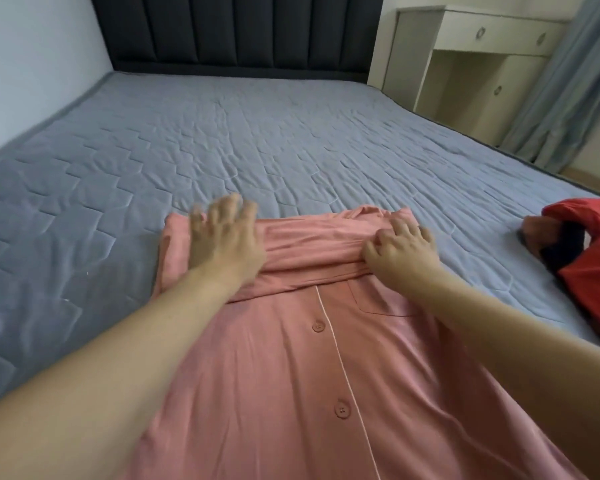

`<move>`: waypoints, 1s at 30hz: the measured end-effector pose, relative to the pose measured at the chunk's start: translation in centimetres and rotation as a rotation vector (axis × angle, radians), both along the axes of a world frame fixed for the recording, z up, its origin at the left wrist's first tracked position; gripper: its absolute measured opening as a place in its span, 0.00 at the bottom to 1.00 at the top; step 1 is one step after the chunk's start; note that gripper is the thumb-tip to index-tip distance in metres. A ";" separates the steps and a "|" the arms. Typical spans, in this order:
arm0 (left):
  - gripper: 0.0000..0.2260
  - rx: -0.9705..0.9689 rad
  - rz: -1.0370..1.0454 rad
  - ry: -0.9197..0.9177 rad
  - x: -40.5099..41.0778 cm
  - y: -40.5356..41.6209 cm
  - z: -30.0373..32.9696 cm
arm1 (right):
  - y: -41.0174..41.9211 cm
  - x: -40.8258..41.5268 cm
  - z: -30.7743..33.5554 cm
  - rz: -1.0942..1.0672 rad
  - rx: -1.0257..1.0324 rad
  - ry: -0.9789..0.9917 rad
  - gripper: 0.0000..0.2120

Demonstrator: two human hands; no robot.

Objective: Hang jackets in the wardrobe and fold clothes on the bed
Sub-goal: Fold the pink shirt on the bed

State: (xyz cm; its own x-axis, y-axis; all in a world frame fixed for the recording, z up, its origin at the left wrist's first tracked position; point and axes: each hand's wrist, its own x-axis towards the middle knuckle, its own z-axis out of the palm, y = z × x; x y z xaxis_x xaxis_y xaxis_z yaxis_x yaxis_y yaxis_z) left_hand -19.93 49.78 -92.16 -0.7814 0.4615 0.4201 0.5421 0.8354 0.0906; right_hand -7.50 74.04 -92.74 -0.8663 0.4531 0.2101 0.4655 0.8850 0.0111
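A pink button-front shirt [302, 368] with white piping and a chest pocket lies flat on the grey quilted bed [222, 140], buttons up, its collar end away from me. Both sleeves are folded across the chest in a band. My left hand [222, 237] lies on the left end of that band with fingers spread, pressing the cloth down. My right hand [400, 247] sits on the right end near the collar, its fingers bent onto the fabric. Whether it pinches the cloth is unclear.
A red jacket [589, 251] with a dark lining lies crumpled at the bed's right edge. Beyond the bed stand a dark padded headboard [236, 29], a cream desk with drawers [471, 53] and a grey-blue curtain [568, 81]. A wall runs along the left.
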 end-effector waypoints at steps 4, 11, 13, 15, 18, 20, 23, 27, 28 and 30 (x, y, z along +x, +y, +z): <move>0.28 -0.137 0.030 -0.411 0.1 0.8 -6.1 | 1.3 -3.7 -2.6 -0.135 -0.333 -0.329 0.37; 0.31 0.044 -0.037 -0.205 0.6 0.0 -6.9 | 1.0 1.5 -5.1 0.138 -0.033 0.384 0.22; 0.29 0.113 -0.091 -0.108 1.4 -0.5 -6.7 | 0.1 1.9 -5.3 0.115 0.024 0.420 0.18; 0.22 0.188 -0.193 0.071 2.0 -0.6 -6.4 | 0.2 1.8 -4.7 0.123 0.056 0.320 0.13; 0.10 0.203 -0.304 0.227 2.6 -0.8 -6.0 | 0.7 2.4 -3.3 0.190 0.035 0.103 0.11; 0.10 0.111 -0.379 0.220 3.0 -1.1 -5.7 | 0.9 3.8 -3.2 0.190 0.002 0.024 0.11; 0.13 -0.010 -0.406 0.092 3.2 -1.1 -5.5 | 0.9 5.8 -2.7 0.156 -0.073 0.019 0.14; 0.21 0.118 -0.275 -0.229 2.5 -1.0 -6.0 | 0.7 2.8 -0.6 -0.001 -0.246 0.002 0.20; 0.23 0.175 -0.207 -0.258 2.2 -0.8 -6.1 | 1.0 1.5 -0.6 -0.054 -0.229 -0.059 0.22; 0.24 0.121 -0.058 -0.240 2.1 -0.6 -6.7 | 1.1 -0.2 -1.5 -0.143 -0.231 -0.223 0.33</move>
State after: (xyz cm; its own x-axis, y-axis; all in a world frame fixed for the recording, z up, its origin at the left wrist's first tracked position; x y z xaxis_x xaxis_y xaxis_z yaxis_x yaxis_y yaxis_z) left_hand -17.84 49.22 -98.90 -0.8390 0.4662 0.2807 0.5397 0.7790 0.3192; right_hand -7.71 75.18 -94.21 -0.8036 0.5867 -0.0999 0.5937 0.8019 -0.0663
